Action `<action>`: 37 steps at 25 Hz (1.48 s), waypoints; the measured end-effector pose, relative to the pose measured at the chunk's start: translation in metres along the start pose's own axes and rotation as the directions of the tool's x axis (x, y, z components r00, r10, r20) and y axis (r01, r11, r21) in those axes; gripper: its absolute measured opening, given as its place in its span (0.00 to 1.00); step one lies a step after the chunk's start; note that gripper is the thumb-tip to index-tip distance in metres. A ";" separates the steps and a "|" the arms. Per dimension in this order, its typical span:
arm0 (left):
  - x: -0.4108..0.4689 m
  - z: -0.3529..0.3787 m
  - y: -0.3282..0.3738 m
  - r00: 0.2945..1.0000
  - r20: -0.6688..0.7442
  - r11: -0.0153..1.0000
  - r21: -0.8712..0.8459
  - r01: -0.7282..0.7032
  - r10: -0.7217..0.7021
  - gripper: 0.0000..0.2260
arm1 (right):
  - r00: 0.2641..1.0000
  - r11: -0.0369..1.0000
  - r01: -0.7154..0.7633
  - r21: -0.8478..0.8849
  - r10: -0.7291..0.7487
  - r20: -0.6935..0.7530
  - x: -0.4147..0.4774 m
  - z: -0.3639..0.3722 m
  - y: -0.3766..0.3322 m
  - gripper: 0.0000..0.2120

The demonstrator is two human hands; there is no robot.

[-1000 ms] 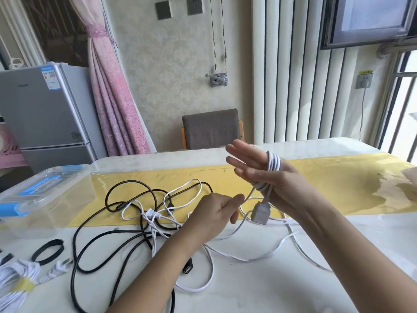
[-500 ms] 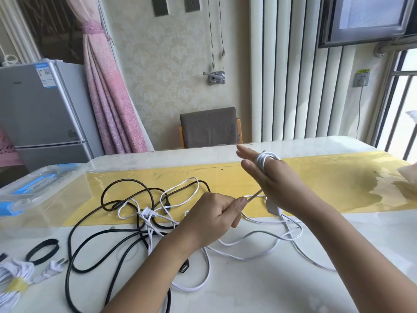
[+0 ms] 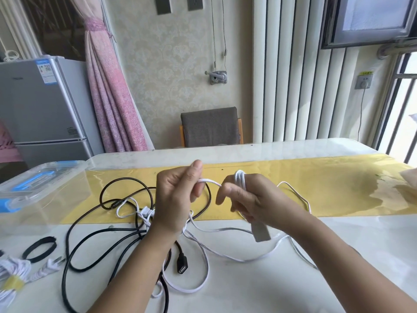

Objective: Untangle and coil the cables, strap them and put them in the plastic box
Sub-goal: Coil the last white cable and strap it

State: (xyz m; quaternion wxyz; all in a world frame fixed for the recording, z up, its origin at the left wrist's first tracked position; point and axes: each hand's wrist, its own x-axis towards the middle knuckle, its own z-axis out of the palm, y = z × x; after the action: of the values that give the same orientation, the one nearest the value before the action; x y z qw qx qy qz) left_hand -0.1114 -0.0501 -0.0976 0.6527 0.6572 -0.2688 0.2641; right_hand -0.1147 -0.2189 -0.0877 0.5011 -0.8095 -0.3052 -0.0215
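White cable [image 3: 240, 179]: the coil sits round the fingers of my right grip [image 3: 252, 199], held above the desk [image 3: 248, 294] at centre. My left grip [image 3: 178, 195] pinches the free run. In the last second it has come up from desk level to just beside the coil, and the right has rolled from open palm to fingers curled on the turns. Reads as another turn going on. Slack still loops across the black cable [image 3: 181, 263]. Strapping and the plastic box [image 3: 33, 188], far left, not yet.
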 end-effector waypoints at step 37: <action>-0.016 0.022 -0.042 0.824 0.395 0.807 0.577 0.121 -0.406 0.22 | 0.990 0.998 -0.060 -0.032 0.055 -0.133 0.013 0.002 0.034 0.16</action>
State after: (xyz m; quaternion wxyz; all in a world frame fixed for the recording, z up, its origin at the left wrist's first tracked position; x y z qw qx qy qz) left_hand -0.0938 -0.0718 -0.1394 0.3848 0.8877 -0.2477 0.0511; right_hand -0.0873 -0.2217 -0.1117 0.5060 -0.8236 -0.2474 -0.0662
